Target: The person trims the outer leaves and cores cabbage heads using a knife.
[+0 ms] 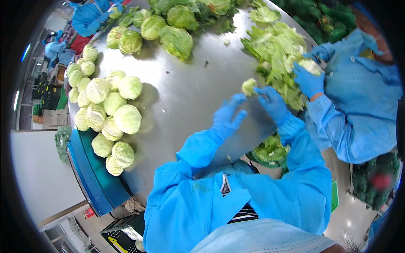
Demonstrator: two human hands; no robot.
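My left hand (225, 120), in a blue glove, is above the steel table with its fingers and thumb apart and nothing in it. Its fingertips are just below a small pale-green cabbage piece (249, 86). On the other side of that piece is my right hand (272, 102), also gloved, with bent fingers whose tips come close to it. Whether they touch the piece is unclear. Something small and dark shows between the right fingers, too indistinct to name. Loose green cabbage leaves (278, 47) are heaped beyond my right hand.
Trimmed cabbages (127, 119) cluster on the left of the steel table (190, 104); leafier cabbages (182, 17) sit at its far side. A co-worker's gloved hand (308, 80) holds a pale cabbage piece at right. A leaf-filled basket (270, 155) stands below the table edge, near my right arm.
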